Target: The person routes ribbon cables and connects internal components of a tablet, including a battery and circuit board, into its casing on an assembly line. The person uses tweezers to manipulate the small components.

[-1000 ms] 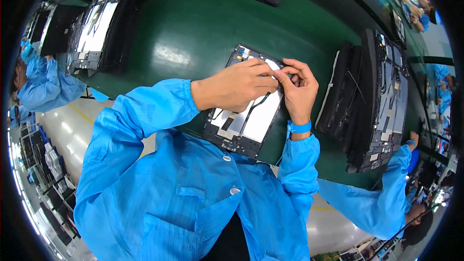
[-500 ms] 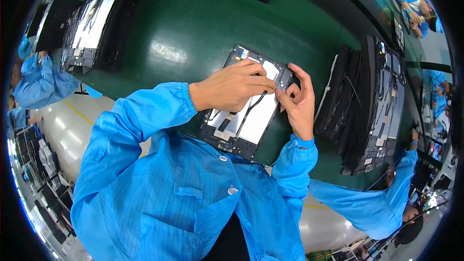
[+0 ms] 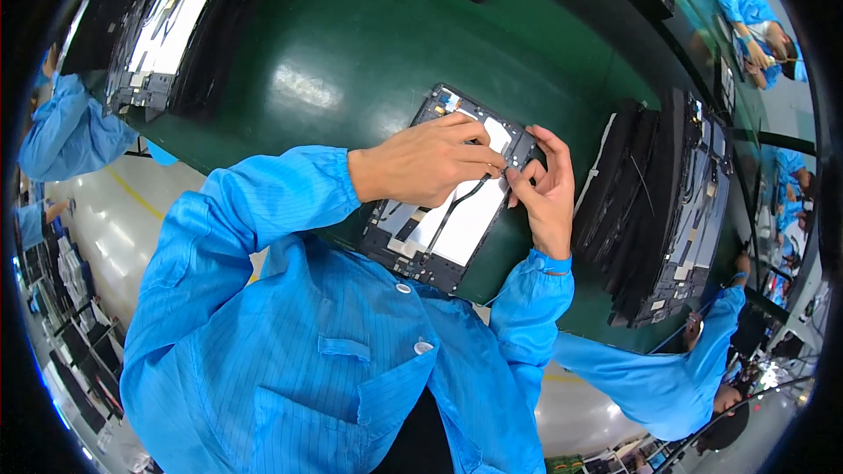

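The camera is worn up on the head and looks down over the blue coat (image 3: 342, 316) at the left hand (image 3: 430, 160) and right hand (image 3: 549, 202), quite near, with a wide, round view that reaches across the green worktop (image 3: 360, 44) to a person (image 3: 742, 2) far off on the right.

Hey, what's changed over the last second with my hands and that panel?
Your right hand has come slightly toward you along the panel's right side, its thumb drawing the same way. The view has turned a little too. No grasp or release is visible. Your left hand stays over the panel, which still lies on the green table.
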The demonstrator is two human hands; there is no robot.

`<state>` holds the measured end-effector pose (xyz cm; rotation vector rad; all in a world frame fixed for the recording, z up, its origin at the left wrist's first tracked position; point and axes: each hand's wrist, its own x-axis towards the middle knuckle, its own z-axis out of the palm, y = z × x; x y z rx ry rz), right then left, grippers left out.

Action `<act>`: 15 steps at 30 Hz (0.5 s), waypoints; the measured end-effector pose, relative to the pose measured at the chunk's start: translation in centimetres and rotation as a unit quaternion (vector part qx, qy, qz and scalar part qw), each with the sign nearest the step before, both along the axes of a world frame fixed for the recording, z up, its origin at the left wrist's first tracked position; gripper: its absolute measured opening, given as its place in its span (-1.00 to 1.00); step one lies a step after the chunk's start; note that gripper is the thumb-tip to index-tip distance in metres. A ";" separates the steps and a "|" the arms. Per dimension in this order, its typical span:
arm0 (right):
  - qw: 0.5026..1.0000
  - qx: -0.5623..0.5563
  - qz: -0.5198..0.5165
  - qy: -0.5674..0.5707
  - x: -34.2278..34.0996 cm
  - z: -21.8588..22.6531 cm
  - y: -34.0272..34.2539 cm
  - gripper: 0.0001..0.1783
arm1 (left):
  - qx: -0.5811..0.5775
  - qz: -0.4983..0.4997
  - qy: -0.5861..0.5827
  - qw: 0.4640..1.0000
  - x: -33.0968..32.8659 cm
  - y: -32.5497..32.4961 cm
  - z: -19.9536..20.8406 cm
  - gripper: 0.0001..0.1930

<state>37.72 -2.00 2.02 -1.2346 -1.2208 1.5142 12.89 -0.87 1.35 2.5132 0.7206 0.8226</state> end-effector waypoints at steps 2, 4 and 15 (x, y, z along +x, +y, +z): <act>1.000 0.001 -0.002 -0.007 -0.1 0.1 0.0 -0.20 | 0.000 0.000 0.005 1.000 0.0 0.0 0.0 -0.68; 1.000 0.002 0.002 -0.010 -0.1 0.2 0.1 -0.19 | -0.001 0.000 0.010 1.000 0.0 0.0 -0.1 -0.68; 1.000 -0.001 0.006 -0.006 0.0 0.2 0.2 -0.18 | 0.004 0.013 -0.005 1.000 0.1 -0.1 -0.5 -0.65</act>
